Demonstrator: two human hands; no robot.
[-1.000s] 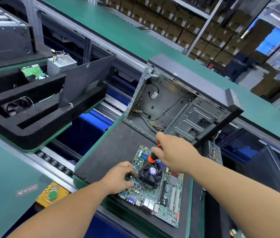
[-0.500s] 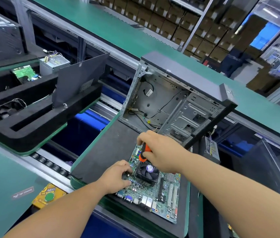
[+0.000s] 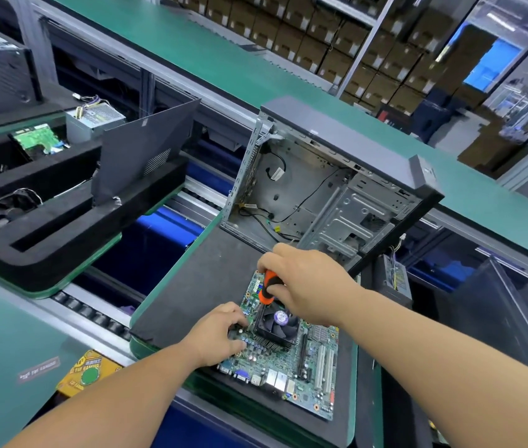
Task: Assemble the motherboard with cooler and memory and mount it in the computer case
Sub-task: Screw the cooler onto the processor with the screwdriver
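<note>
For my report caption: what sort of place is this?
Most likely a computer assembly line in a factory: a roller conveyor carries work pallets, an open computer case stands behind a motherboard, and stacked cartons fill the shelves.

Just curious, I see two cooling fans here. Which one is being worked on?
The fan on the motherboard, the cooler between both hands; the right hand holds an orange screwdriver over it. The other fan sits untouched in the black foam tray.
</note>
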